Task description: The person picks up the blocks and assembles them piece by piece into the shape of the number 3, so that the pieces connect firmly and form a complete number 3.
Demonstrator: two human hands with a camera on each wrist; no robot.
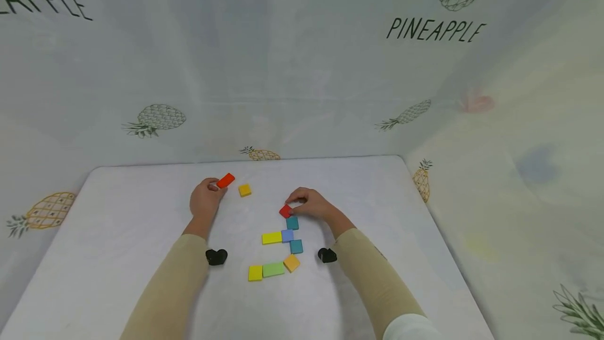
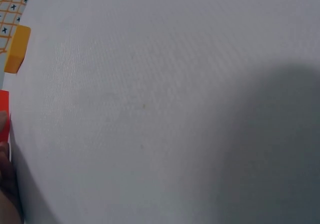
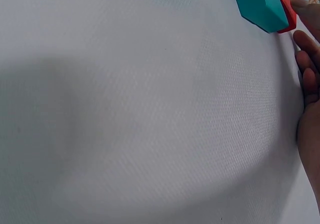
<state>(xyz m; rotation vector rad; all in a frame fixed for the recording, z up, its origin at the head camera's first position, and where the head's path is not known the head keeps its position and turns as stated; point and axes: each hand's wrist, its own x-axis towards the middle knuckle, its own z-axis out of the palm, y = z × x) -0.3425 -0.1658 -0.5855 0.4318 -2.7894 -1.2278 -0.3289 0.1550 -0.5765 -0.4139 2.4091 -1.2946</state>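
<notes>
In the head view my left hand (image 1: 206,201) pinches a red rectangular block (image 1: 226,180) near the far side of the table. That red block (image 2: 4,109) shows at the left wrist view's edge. A small orange-yellow block (image 1: 245,190) lies just right of it. My right hand (image 1: 311,204) pinches a red square block (image 1: 285,211) between thumb and fingers, at the top of a curved row. Below it in the row come a teal block (image 1: 292,223), a blue block (image 1: 287,235) beside a yellow rectangular block (image 1: 271,238), and another teal block (image 1: 296,246).
The row's near end has a tilted orange block (image 1: 291,263), a light green block (image 1: 273,269) and a yellow square block (image 1: 255,273). All lie on a white table (image 1: 141,214). A pineapple-printed cloth (image 1: 302,67) hangs behind the far edge.
</notes>
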